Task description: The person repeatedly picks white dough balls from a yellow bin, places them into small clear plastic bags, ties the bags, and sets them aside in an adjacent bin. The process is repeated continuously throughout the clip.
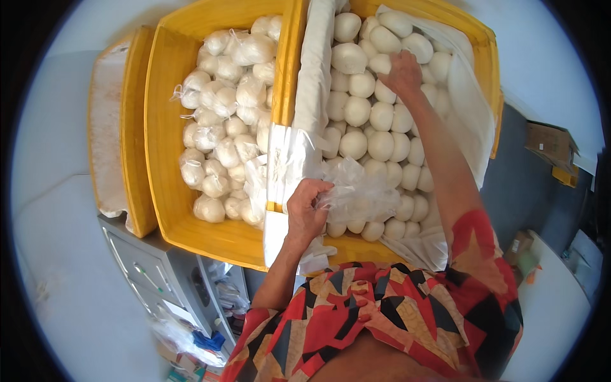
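Note:
My left hand (307,213) is closed on the edge of a clear plastic bag (359,191), which spreads loosely over the near part of the right-hand crate. That yellow crate (487,60) holds many loose white steamed buns (358,111), packed in rows over a white cloth (470,105). Farther off, my right hand (403,73) reaches down among them, its fingers curled at a white steamed bun (380,63). The fingertips are partly hidden.
On the left, a second yellow crate (172,210) contains several bags of buns (226,153) in knotted clear plastic. A yellow lid-like tray (130,140) leans beside it. Below stands a grey metal cabinet (143,258). A cardboard box (551,145) sits at the far right.

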`<action>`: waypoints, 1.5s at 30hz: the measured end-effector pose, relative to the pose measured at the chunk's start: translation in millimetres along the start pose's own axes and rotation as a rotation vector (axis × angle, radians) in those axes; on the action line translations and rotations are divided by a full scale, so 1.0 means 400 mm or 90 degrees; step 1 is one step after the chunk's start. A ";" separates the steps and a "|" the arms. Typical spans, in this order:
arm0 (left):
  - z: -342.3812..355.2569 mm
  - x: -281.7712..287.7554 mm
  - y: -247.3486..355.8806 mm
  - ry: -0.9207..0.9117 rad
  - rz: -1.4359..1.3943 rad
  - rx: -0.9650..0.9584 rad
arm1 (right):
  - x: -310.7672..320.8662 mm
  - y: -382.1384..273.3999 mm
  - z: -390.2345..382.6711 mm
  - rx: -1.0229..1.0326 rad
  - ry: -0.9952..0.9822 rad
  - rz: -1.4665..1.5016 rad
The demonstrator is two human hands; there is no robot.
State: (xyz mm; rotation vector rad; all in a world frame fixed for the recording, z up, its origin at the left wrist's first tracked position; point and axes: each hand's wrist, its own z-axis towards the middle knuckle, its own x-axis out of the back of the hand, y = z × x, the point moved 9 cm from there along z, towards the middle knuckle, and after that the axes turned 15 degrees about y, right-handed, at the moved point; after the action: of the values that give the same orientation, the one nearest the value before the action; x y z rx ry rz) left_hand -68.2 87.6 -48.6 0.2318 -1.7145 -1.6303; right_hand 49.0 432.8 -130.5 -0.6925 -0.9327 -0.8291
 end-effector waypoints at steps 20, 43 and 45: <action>-0.016 0.023 0.027 0.025 -0.018 0.000 | -0.145 -0.120 -0.078 -0.430 -0.310 0.390; 0.086 0.151 0.055 0.183 0.001 -0.007 | -0.092 -0.311 -0.058 0.250 -0.180 -0.023; 0.092 0.161 0.049 0.192 -0.022 0.034 | -0.100 -0.309 -0.054 0.237 -0.265 0.045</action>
State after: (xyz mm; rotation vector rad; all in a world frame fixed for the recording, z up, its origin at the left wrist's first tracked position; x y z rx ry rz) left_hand -129.3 81.6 -2.8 0.5093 -1.5306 -1.4894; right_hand -60.4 364.5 -156.2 -0.5751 -1.3873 -0.4325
